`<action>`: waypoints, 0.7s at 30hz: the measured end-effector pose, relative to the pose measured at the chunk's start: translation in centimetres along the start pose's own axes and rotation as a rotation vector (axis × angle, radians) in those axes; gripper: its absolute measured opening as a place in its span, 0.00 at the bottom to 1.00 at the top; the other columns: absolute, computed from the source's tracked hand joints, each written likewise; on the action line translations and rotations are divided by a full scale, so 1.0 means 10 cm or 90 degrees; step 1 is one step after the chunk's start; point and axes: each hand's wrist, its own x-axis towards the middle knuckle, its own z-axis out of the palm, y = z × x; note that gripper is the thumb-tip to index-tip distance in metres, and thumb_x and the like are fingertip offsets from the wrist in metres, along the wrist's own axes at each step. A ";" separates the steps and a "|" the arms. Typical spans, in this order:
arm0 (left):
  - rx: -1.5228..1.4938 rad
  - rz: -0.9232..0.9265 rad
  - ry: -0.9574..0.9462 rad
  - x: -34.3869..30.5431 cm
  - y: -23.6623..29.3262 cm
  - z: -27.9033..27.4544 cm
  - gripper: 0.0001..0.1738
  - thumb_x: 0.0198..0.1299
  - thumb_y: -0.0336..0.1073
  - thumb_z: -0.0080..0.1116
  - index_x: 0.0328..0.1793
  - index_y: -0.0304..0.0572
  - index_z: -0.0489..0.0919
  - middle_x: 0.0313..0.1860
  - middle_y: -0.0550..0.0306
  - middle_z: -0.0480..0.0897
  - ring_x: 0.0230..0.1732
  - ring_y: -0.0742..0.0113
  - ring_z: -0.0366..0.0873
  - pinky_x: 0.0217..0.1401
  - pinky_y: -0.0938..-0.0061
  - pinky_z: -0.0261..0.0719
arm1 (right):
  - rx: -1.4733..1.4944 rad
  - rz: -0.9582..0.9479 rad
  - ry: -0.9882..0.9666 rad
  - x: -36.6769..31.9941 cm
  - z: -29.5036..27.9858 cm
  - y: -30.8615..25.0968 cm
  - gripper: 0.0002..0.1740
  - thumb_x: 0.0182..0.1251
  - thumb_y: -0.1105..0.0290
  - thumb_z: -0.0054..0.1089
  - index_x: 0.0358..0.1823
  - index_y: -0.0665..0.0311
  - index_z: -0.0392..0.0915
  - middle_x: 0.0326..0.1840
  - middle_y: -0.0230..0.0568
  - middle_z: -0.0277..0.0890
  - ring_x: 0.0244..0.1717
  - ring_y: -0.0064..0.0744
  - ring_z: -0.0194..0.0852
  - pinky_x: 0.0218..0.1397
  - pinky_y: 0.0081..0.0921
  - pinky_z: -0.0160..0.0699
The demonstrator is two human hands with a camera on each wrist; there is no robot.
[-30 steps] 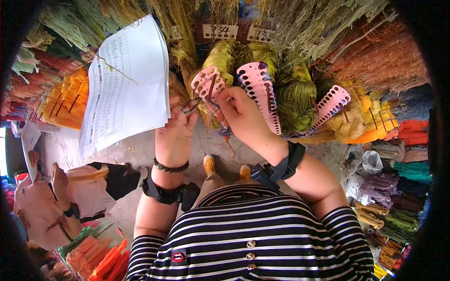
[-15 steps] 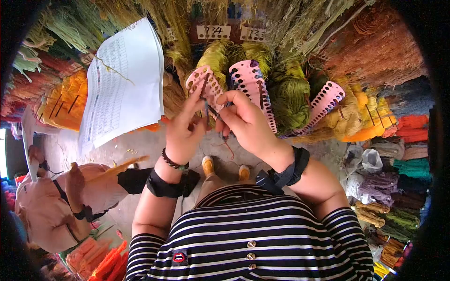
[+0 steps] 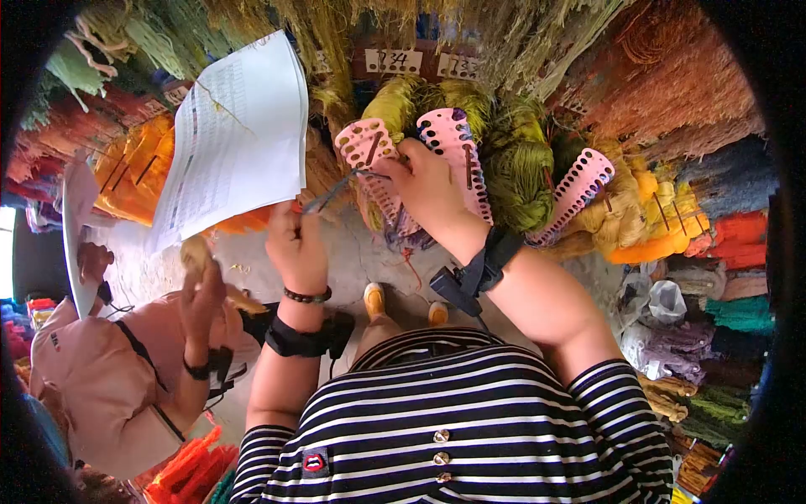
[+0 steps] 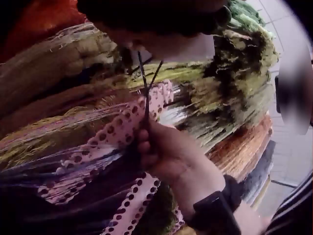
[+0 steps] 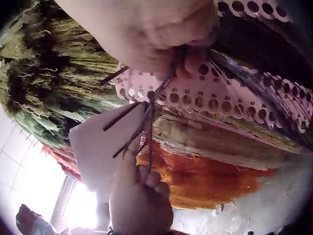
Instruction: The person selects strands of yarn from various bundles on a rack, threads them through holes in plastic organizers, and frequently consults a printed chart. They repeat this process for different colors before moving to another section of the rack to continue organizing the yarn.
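Floor (image 3: 348,265): grey, visibly cracked. Bright opening (image 5: 80,208) at lower left of the right wrist view — heavy glare, pale frame (image 5: 59,198) alongside. Pale gridded surface (image 5: 13,156) adjacent — wall or floor, cannot be determined. Rust-coloured yarn (image 3: 663,84) and teal yarn (image 3: 740,311) line the head view's right side.

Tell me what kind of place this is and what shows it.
Probably a yarn or thread storeroom or workshop. Skeins in many colours fill the surroundings, handwritten number cards stand above some of them, and pink punched cards carry strands along their holes.
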 end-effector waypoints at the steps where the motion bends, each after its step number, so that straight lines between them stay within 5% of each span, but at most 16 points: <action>1: -0.073 -0.082 0.029 -0.01 0.03 -0.03 0.18 0.54 0.24 0.58 0.53 0.31 0.77 0.39 0.58 0.81 0.28 0.80 0.70 0.31 0.83 0.69 | -0.020 0.004 -0.005 0.01 -0.02 -0.04 0.10 0.66 0.69 0.60 0.41 0.69 0.76 0.33 0.46 0.82 0.30 0.36 0.81 0.35 0.30 0.75; 2: -0.123 -0.152 -0.011 -0.05 0.09 -0.09 0.22 0.56 0.25 0.57 0.59 0.33 0.76 0.34 0.65 0.77 0.29 0.82 0.68 0.31 0.85 0.67 | -0.040 0.009 -0.009 0.01 -0.04 -0.06 0.09 0.66 0.69 0.60 0.40 0.69 0.76 0.33 0.46 0.82 0.30 0.36 0.81 0.35 0.30 0.75; 5: -0.091 -0.072 -0.119 -0.17 -0.01 -0.28 0.22 0.56 0.26 0.59 0.59 0.36 0.77 0.33 0.65 0.76 0.28 0.82 0.68 0.29 0.86 0.66 | 0.021 -0.017 0.001 0.05 0.00 0.07 0.08 0.66 0.70 0.59 0.38 0.69 0.76 0.31 0.48 0.80 0.29 0.36 0.80 0.33 0.30 0.73; 10: 0.114 -0.024 -0.090 -0.29 -0.02 -0.16 0.19 0.57 0.28 0.60 0.56 0.33 0.77 0.25 0.62 0.74 0.27 0.80 0.68 0.32 0.81 0.68 | -0.004 -0.018 -0.031 0.04 -0.03 0.03 0.09 0.66 0.70 0.59 0.39 0.70 0.76 0.31 0.49 0.80 0.29 0.35 0.79 0.32 0.29 0.73; 13: 0.060 0.027 -0.038 -0.30 -0.22 -0.04 0.16 0.61 0.28 0.58 0.55 0.33 0.78 0.25 0.62 0.75 0.26 0.79 0.68 0.31 0.80 0.68 | -0.014 -0.013 -0.042 0.04 -0.10 -0.01 0.10 0.66 0.68 0.61 0.39 0.69 0.76 0.31 0.49 0.80 0.29 0.35 0.80 0.32 0.30 0.73; 17: -0.246 -0.458 -0.093 -0.34 -0.02 -0.20 0.10 0.70 0.39 0.51 0.49 0.45 0.77 0.27 0.67 0.74 0.27 0.80 0.67 0.31 0.82 0.68 | 0.031 -0.044 -0.035 0.05 -0.12 -0.02 0.12 0.65 0.66 0.63 0.40 0.69 0.76 0.31 0.49 0.80 0.29 0.37 0.80 0.33 0.31 0.74; 21: -0.719 -0.532 -0.091 -0.47 -0.20 -0.40 0.10 0.73 0.45 0.47 0.51 0.52 0.74 0.34 0.70 0.74 0.27 0.80 0.66 0.28 0.84 0.67 | 0.030 -0.036 -0.040 0.06 -0.16 -0.09 0.14 0.64 0.64 0.64 0.40 0.68 0.77 0.30 0.49 0.81 0.31 0.41 0.81 0.34 0.32 0.74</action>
